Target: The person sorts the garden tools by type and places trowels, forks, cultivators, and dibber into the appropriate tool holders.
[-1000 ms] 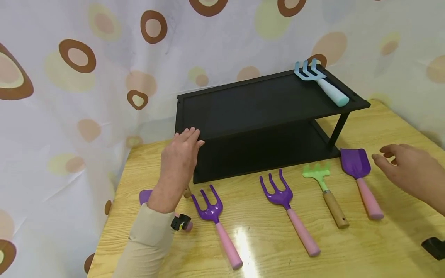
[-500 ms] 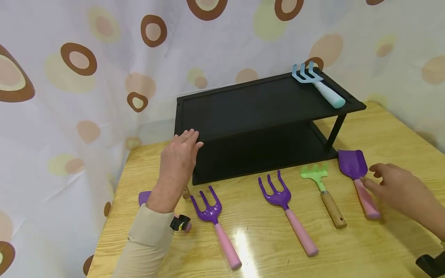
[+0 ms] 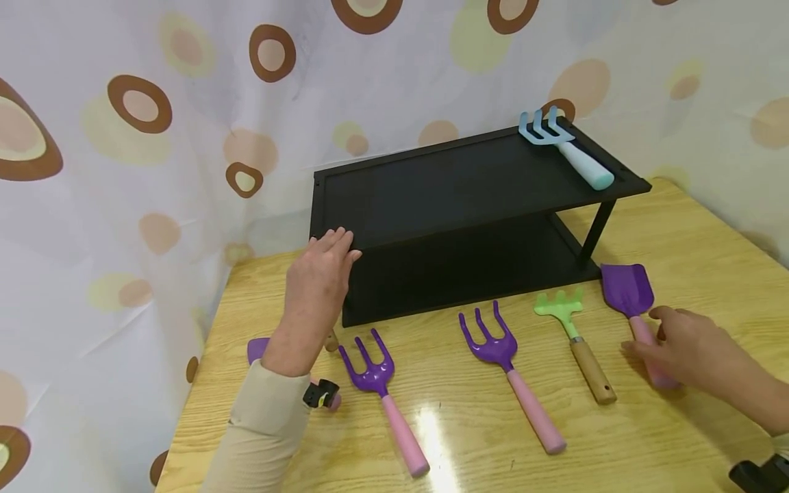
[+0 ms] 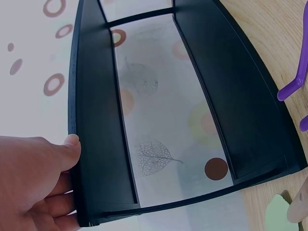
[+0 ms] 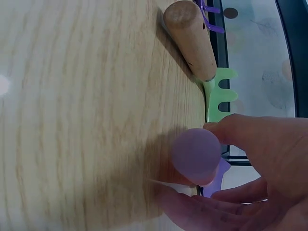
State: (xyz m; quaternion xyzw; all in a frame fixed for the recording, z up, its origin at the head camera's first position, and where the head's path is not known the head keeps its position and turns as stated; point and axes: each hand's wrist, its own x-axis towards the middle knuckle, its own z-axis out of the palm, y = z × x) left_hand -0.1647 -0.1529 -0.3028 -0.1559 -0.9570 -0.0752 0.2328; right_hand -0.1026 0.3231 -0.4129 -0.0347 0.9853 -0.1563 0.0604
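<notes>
My left hand (image 3: 317,281) rests on the near left corner of a black two-tier rack (image 3: 431,188), fingers lying over the top board. In the left wrist view its thumb (image 4: 71,149) lies at the board's edge. My right hand (image 3: 696,349) is around the pink handle of a purple hand shovel (image 3: 627,287) that lies on the table. Thumb and fingers stand on either side of this handle (image 5: 196,154) in the right wrist view, spread rather than closed. A light blue hand rake (image 3: 582,164) lies at the rack's top right.
Before the rack lie two purple hand forks (image 3: 372,373) with pink handles and a green rake (image 3: 590,370) with a wooden handle. Near my left forearm are a purple blade (image 3: 256,348), partly hidden, and a green piece (image 4: 279,214). A patterned curtain (image 3: 185,274) hangs behind.
My right hand has moved left and down, from beside the shovel's blade to around its pink handle. My left hand stays on the rack's corner.
</notes>
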